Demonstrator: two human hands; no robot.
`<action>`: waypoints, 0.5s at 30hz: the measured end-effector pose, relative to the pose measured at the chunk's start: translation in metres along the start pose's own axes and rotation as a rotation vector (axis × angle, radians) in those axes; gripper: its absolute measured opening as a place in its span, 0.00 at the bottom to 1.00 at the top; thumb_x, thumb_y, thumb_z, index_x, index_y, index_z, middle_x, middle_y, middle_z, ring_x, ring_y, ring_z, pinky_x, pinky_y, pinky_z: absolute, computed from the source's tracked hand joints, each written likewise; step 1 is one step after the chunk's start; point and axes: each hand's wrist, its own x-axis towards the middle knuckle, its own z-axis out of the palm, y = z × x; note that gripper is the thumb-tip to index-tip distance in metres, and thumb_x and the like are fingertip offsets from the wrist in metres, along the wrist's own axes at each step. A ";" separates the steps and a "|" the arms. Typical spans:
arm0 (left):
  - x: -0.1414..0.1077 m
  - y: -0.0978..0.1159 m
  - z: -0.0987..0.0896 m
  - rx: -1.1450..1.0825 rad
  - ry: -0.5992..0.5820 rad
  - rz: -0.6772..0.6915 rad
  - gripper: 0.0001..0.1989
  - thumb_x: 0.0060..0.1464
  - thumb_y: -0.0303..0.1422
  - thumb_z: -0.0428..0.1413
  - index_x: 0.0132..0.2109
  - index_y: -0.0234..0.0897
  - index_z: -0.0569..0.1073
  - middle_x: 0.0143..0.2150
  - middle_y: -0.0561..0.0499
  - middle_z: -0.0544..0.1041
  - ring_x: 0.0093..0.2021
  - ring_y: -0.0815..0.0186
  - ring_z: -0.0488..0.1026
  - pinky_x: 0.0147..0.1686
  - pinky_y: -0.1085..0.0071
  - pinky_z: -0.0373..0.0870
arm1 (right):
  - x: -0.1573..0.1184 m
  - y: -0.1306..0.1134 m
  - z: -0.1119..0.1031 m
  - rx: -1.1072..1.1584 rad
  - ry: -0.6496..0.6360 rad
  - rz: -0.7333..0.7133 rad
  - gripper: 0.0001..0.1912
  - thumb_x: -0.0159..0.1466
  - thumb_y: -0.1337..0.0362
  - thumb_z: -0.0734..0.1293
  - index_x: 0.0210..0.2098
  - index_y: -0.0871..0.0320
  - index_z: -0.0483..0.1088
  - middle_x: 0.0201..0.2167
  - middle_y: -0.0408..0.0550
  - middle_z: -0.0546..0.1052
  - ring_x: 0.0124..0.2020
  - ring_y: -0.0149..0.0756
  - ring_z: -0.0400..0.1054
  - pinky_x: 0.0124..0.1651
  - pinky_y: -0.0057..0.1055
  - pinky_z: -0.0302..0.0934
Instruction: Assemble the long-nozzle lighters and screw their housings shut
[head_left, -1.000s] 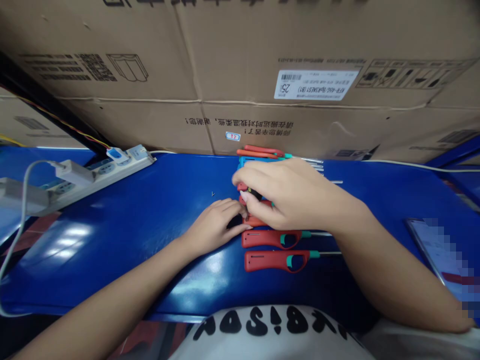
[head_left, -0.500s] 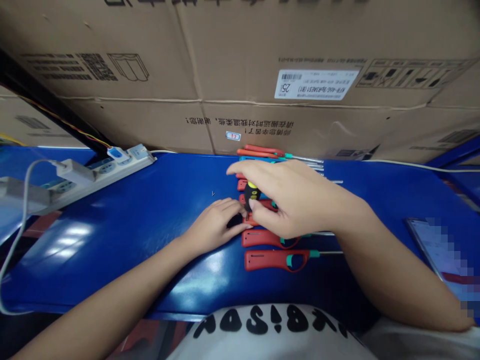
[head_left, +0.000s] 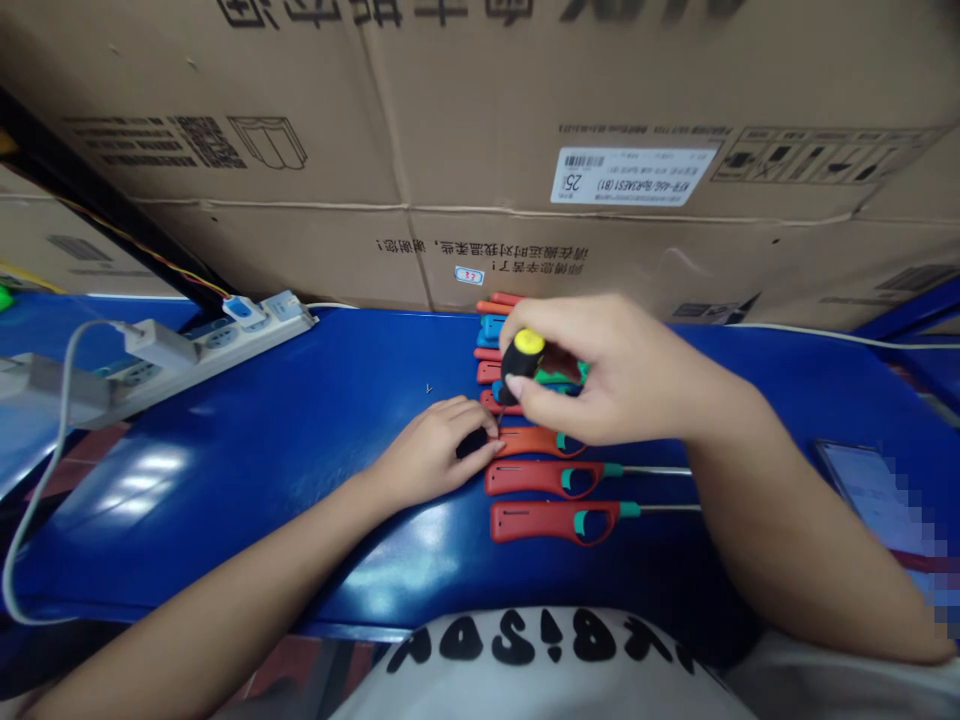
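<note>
My right hand is closed around a screwdriver with a black handle and a yellow end cap. Its thin shaft slants down to the butt end of an orange gas lighter lying flat. At that same end, the thumb and index finger of my left hand grip the lighter; any small part between them is hidden. Nearer me lie two red gas lighters, one in front of the other, with green triggers and metal tubes. Beyond, more red and blue lighters continue the row, partly covered by my right hand.
Tiny metal pieces lie on the blue table. A white power strip with plugs and cables is at left. A large cardboard box stands behind. A phone lies at right.
My right hand has lifted slightly and tilted the screwdriver, so its yellow cap and shaft now show. My left hand stays at the orange lighter's end.
</note>
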 end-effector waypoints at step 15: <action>0.026 0.003 -0.010 0.680 -0.159 0.380 0.13 0.71 0.31 0.47 0.37 0.34 0.70 0.34 0.47 0.75 0.34 0.61 0.72 0.32 0.63 0.62 | -0.006 0.022 -0.015 -0.263 -0.220 0.211 0.12 0.66 0.55 0.61 0.35 0.56 0.68 0.28 0.47 0.75 0.24 0.33 0.60 0.28 0.31 0.44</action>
